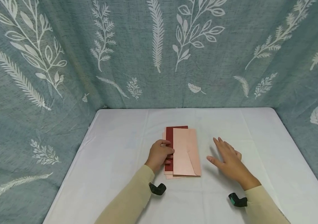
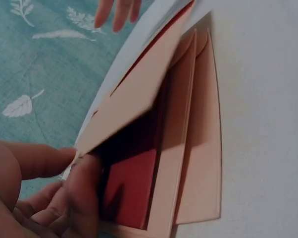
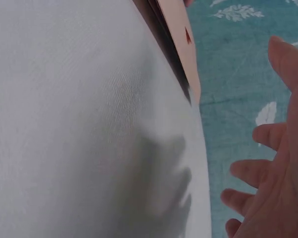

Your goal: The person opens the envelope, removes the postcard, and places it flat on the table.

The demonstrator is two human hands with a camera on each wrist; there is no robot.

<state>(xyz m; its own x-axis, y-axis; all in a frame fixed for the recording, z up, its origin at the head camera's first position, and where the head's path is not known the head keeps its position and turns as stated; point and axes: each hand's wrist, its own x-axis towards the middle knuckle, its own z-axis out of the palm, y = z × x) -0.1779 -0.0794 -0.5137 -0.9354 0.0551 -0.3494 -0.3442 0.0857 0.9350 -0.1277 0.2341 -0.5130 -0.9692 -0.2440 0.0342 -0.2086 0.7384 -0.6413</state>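
A pale pink envelope [image 1: 182,155] lies uppermost on a small stack in the middle of the table. My left hand [image 1: 159,154] pinches its left edge between thumb and finger, and the left wrist view shows this envelope tilted up off the pile. Beneath it is a dark red envelope or card [image 2: 131,191]; I cannot tell which. More pink envelopes [image 2: 204,144] sit under the red piece, slightly fanned out. To the right of the stack, my right hand [image 1: 229,160] hovers over the table with fingers spread, holding nothing.
A white cloth covers the table [image 1: 119,130]. Blue-green curtains [image 1: 136,46] with white leaf patterns hang behind it and along both sides. Each sleeve has a small black device near the wrist, one on the left [image 1: 157,189] and one on the right [image 1: 237,200].
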